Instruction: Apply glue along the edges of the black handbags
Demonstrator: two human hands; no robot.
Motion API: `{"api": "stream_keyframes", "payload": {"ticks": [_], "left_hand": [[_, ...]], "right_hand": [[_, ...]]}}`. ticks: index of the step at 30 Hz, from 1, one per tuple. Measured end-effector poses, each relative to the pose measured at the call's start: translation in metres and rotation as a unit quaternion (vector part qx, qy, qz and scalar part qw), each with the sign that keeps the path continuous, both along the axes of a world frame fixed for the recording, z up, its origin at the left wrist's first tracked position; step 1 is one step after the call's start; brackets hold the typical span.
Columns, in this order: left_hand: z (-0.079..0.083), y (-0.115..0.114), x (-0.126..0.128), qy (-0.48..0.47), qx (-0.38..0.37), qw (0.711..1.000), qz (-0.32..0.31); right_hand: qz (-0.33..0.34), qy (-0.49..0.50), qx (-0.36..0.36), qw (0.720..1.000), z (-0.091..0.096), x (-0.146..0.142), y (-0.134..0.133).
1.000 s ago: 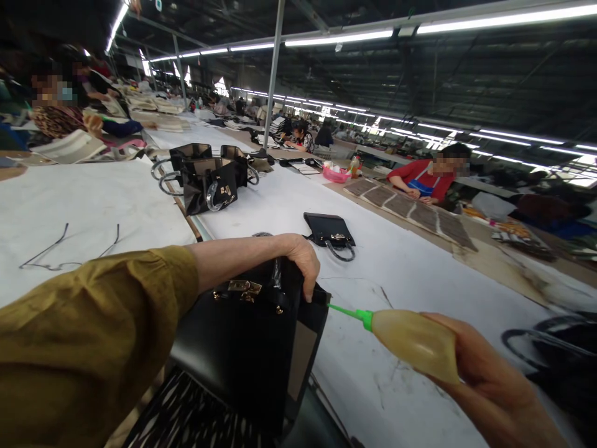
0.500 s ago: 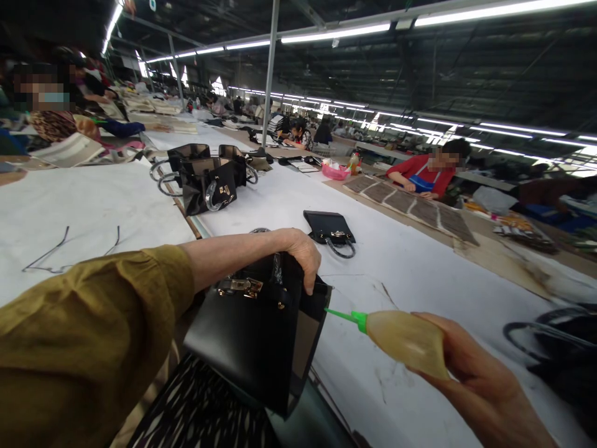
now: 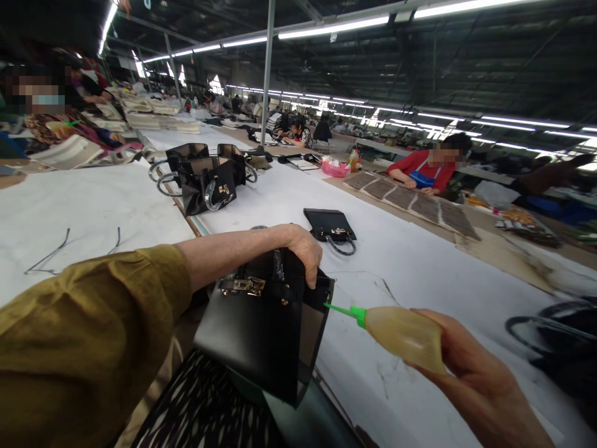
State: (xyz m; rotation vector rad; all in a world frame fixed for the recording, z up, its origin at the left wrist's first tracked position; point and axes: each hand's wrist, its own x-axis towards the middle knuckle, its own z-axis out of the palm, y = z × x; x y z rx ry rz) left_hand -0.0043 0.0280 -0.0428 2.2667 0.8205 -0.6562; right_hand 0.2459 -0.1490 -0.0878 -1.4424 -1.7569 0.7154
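Note:
A black handbag (image 3: pixel 252 339) with gold hardware and wrapped handles rests tilted at the table's near edge, over my lap. My left hand (image 3: pixel 301 246) reaches across its top, fingers bent down gripping the bag's upper side edge; the fingertips are partly hidden. In my right hand (image 3: pixel 466 361) is a yellowish glue squeeze bottle (image 3: pixel 403 333) with a green nozzle, held sideways. The nozzle tip points left and meets the side edge of the bag near its top corner; actual contact is hard to tell.
Several black handbags (image 3: pixel 205 174) stand at the back left. A flat black bag piece with a handle (image 3: pixel 330 225) lies mid-table. Eyeglasses (image 3: pixel 46 252) lie left. Dark handles (image 3: pixel 536 330) are at the right edge. A co-worker in red (image 3: pixel 426 168) sits across, by brown panels (image 3: pixel 410 202).
The bag has shifted slightly right and its lower end has risen a little. The bottle's nozzle has moved slightly up along the bag's side edge. My left hand keeps its grip.

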Motion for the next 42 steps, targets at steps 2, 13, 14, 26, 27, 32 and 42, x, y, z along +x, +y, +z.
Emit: {"api": "stream_keyframes", "payload": {"ticks": [2, 13, 14, 26, 27, 32, 42], "left_hand": [[0.000, 0.002, -0.001, 0.000, 0.008, 1.000, -0.005], [0.004, 0.003, -0.001, -0.001, 0.039, 0.999, -0.024], [0.004, 0.003, -0.001, 0.000, 0.043, 0.999, -0.029], [0.017, -0.003, -0.003, -0.003, 0.069, 0.998, -0.001], [0.019, -0.004, -0.003, -0.002, 0.081, 0.997, 0.001], [0.033, -0.012, -0.001, 0.000, 0.164, 0.986, -0.001], [0.062, -0.037, 0.028, 0.005, 0.327, 0.944, 0.039]], "right_hand": [[0.005, -0.002, -0.005, 1.000, -0.001, -0.001, -0.002], [0.041, -0.065, -0.038, 0.996, -0.017, 0.010, -0.009], [0.042, -0.065, -0.044, 0.996, -0.018, 0.010, -0.010], [0.031, -0.066, -0.054, 0.996, -0.036, 0.003, -0.021], [0.028, -0.063, -0.060, 0.996, -0.035, 0.001, -0.022], [-0.001, -0.042, -0.045, 0.998, -0.030, -0.009, -0.022], [-0.072, 0.076, -0.016, 0.994, -0.042, 0.000, -0.005]]}}
